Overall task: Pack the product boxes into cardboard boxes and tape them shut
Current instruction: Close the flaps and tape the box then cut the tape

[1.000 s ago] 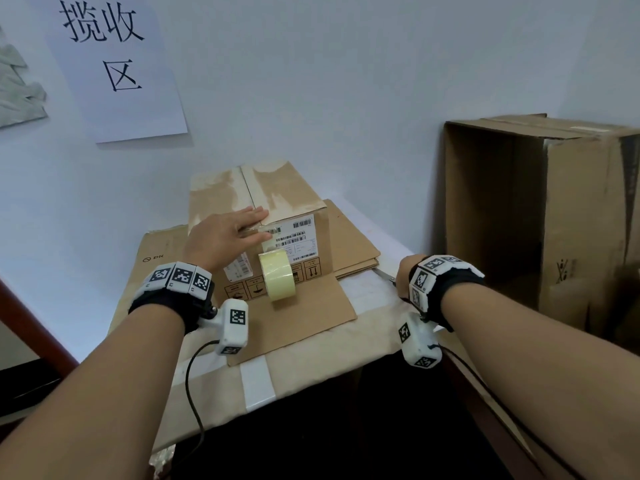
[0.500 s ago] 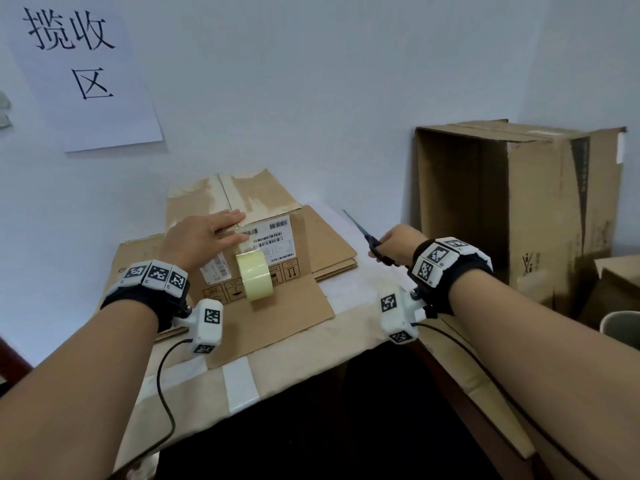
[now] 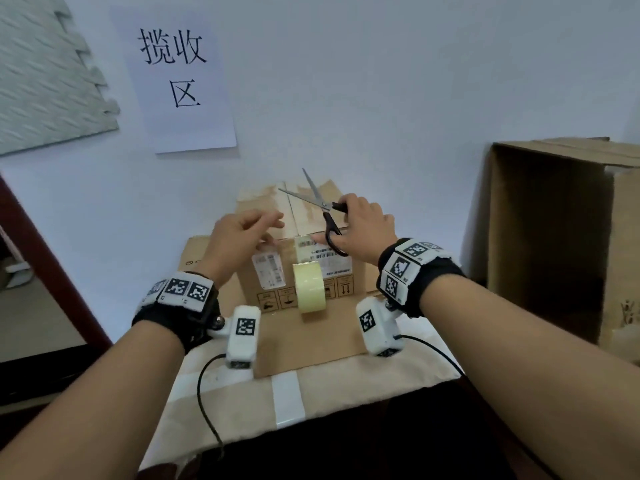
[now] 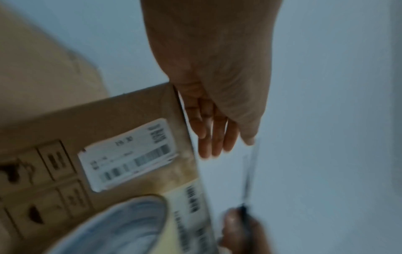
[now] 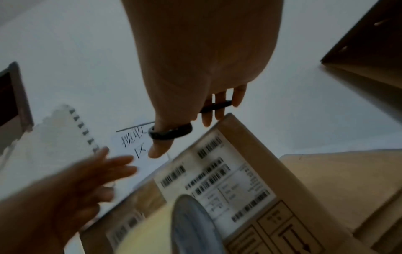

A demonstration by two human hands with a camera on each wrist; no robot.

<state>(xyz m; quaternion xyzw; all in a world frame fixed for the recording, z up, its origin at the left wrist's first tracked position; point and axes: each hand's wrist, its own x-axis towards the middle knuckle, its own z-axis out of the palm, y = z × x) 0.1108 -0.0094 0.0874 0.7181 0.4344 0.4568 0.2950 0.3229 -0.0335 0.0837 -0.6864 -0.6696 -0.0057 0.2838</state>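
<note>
Nearest me on the counter, a roll of tape stands on edge against the front of the small cardboard box, flaps closed, tape running up from the roll over its top edge. The box looks light and stiff, best steadied by its top edges. My left hand hovers above the box's left top, fingers loosely spread, holding nothing. My right hand grips black-handled scissors, blades parted, above the taped seam.
</note>
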